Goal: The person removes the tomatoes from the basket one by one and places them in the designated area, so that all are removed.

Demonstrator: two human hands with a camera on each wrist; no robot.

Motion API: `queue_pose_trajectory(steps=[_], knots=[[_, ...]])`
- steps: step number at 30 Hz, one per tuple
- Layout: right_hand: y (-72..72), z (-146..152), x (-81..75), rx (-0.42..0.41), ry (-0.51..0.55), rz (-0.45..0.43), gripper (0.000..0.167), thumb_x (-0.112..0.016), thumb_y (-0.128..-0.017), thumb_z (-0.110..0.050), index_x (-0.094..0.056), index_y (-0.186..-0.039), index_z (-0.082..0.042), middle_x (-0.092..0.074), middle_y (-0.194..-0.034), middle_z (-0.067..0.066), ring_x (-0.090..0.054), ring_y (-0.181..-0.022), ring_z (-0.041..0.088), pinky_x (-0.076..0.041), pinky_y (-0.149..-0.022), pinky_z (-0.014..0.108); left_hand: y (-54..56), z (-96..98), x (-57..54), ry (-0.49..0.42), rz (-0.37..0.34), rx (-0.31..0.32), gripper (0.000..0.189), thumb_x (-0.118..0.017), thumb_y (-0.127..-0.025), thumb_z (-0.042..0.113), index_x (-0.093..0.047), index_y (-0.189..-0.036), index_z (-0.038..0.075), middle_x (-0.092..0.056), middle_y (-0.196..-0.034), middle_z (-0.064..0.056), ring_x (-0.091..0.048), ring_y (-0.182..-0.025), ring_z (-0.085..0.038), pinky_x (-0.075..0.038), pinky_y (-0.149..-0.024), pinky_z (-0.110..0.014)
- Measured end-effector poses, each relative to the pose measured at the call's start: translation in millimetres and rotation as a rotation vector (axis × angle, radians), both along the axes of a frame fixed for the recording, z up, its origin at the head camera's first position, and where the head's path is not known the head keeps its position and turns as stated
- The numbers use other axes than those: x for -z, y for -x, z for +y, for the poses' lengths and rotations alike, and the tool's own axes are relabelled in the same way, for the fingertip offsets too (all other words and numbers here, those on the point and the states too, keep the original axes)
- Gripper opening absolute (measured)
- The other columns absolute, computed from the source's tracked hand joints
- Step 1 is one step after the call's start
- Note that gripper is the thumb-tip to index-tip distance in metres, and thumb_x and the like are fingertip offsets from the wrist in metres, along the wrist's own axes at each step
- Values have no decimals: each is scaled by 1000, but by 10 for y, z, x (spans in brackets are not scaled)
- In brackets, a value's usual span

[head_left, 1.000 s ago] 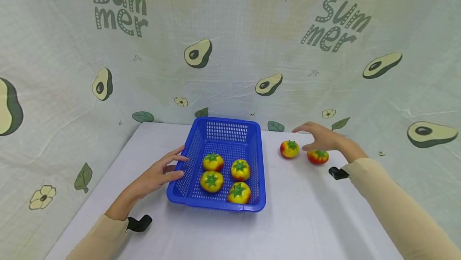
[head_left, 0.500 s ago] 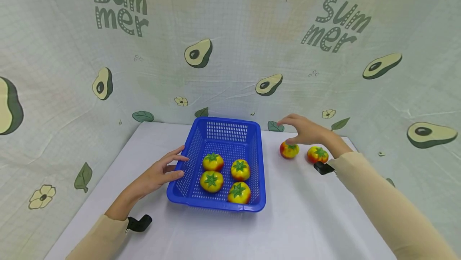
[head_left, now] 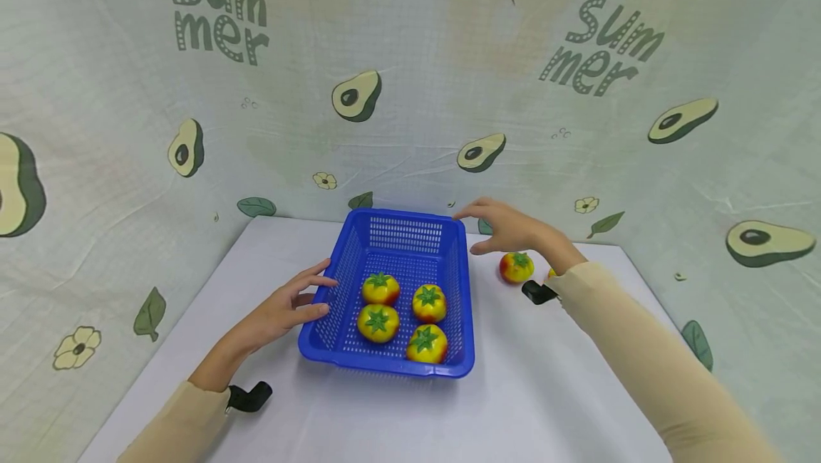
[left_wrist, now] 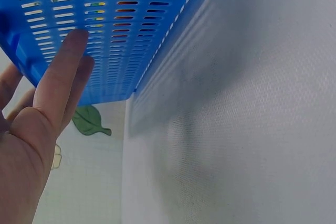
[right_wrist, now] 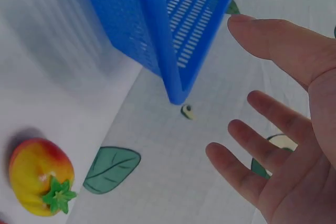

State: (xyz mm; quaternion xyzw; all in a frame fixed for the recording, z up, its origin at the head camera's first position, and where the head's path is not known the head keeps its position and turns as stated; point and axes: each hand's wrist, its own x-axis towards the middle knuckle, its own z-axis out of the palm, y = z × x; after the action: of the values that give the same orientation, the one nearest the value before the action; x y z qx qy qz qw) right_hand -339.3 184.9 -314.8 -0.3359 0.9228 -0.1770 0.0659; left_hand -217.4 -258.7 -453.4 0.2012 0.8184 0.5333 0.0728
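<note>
A blue plastic basket [head_left: 405,370] stands on the white table. Inside it sit several yellow-and-red toy tomatoes with green star-shaped tops, among them one toy tomato [head_left: 378,324] near the front left. My left hand [head_left: 282,313] rests against the basket's left side, fingers relaxed at the rim; the left wrist view has fingertips [left_wrist: 76,36] against the slotted wall. My right hand [head_left: 509,229], holding nothing, hovers by the basket's back right corner with fingers spread apart. Behind its wrist lies a toy tomato [head_left: 517,268]; another [head_left: 551,273] is mostly hidden by the sleeve.
The white table [head_left: 507,392] meets a hanging cloth [head_left: 410,128] printed with avocados, leaves and lettering at the back and sides. In the right wrist view, one toy tomato [right_wrist: 42,177] lies on the table apart from the basket.
My right hand has moved left from above the two loose toy tomatoes to the basket's back right corner. The left hand, basket and toy tomatoes have stayed put.
</note>
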Motion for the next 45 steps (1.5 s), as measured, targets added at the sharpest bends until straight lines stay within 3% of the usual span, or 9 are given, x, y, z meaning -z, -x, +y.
queue_pose_trajectory(steps=[15,23,28,45], knots=[[-40,-560,69,-118,-48,-39,67,-85,-92,-24,-57,-154,-20,-48,-161,14,-42,-150,39,-43,-117,62,4,11,-13,-2,-3,0,49,-69,-104,24,-56,-149,11,-12,-179,-13,-34,-150,-56,-37,-117,-71],[-86,-846,181,-194,-30,-82,69,-83,-94,-22,-54,-156,-15,-47,-161,13,-41,-151,36,-41,-120,60,9,3,-1,-11,-26,3,50,-69,-105,25,-56,-151,11,-11,-179,-11,-44,-144,-54,-46,-113,-66],[-125,-992,253,-205,-25,-126,68,-82,-95,-22,-53,-157,-19,-45,-162,11,-41,-151,34,-41,-120,58,12,-3,8,-19,-27,8,50,-69,-105,24,-55,-151,11,-11,-179,-11,-45,-142,-52,-48,-111,-63],[-144,-1308,550,-232,-26,-173,65,-82,-95,-19,-56,-154,-22,-46,-163,7,-38,-153,30,-37,-124,55,3,2,5,-20,-5,10,49,-68,-105,22,-56,-151,9,-12,-179,-12,-32,-152,-54,-37,-117,-71]])
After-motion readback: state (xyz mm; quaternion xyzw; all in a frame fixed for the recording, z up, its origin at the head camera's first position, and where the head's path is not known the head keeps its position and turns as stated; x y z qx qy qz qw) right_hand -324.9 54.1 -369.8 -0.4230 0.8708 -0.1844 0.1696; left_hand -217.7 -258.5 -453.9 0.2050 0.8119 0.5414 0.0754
